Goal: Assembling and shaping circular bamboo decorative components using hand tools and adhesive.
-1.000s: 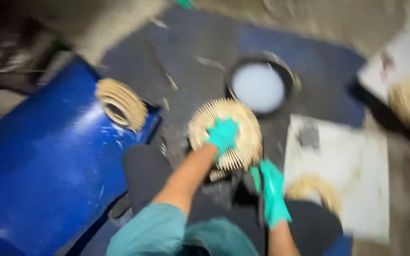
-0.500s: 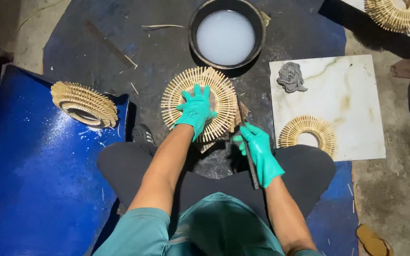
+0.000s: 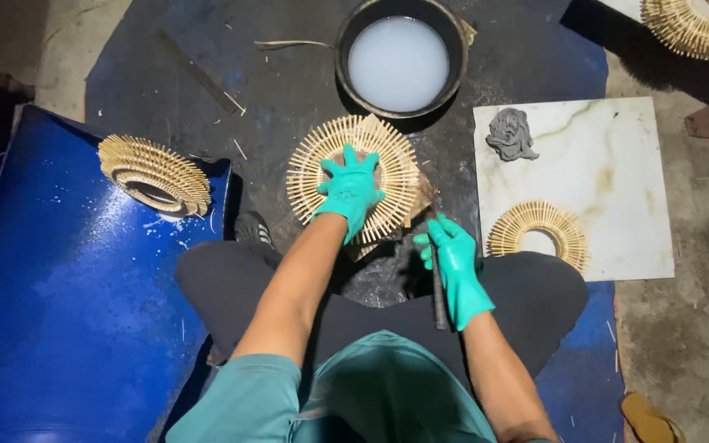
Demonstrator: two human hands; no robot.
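Head camera view: a blue mat (image 3: pixel 51 312) fills the nine o'clock side, with a black basin of milky liquid (image 3: pixel 400 57) at twelve o'clock. At centre, the left hand (image 3: pixel 349 187), gloved green, presses flat and spread on a round bamboo-stick ring (image 3: pixel 353 176). At five o'clock from the ring, the right hand (image 3: pixel 455 267) is closed around a thin dark rod (image 3: pixel 436 283).

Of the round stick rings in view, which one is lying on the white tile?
The small ring by the tile's near edge. The left hand presses another on the dark mat, one sits on the blue sheet, one at the top right corner.
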